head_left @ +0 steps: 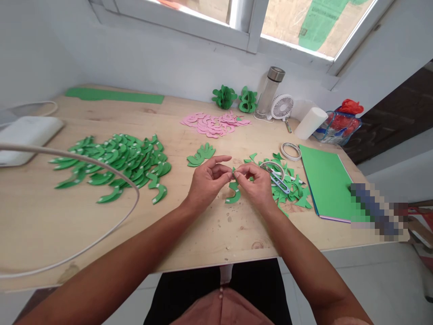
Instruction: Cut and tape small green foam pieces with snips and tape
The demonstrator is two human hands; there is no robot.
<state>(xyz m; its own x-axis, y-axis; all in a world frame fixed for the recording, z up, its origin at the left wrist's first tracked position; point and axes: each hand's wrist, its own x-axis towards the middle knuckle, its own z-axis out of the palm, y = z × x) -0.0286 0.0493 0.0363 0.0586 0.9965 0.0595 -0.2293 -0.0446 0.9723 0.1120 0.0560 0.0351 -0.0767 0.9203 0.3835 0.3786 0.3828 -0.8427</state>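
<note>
The wooden tabletop (196, 234) carries curved green paper cutouts (118, 155), pink paper cutouts (209, 125), a tape roll (291, 158), glass bottle (269, 92) and fan (283, 107).

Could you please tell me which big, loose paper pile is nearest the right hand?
The green scrap pile beside the right hand, under the blue knife; the pink pile and leftmost green pile lie farther away.

- Tabletop (189, 230): pale wood, smooth, grain and knots showing.
- Curved green piece (233, 197): paper, matt.
- Heap of green cut-outs (126, 155): matt paper with small whitish patches (tape, by the look of it).
- Pink cut-outs (211, 124): thin paper, matt.
- Green sheet (323, 176): paper, smooth, matt.
- Bottle (265, 97): transparent, glossy wall (glass or clear plastic, cannot tell); lid (276, 73) metallic, shiny.
- Fan (283, 107): white plastic, smooth.
- Cutter (280, 183): pale blue plastic handle.
- Cable (34, 148): pale plastic sheath, smooth.
- Wall (152, 58): painted, matt white.
</note>
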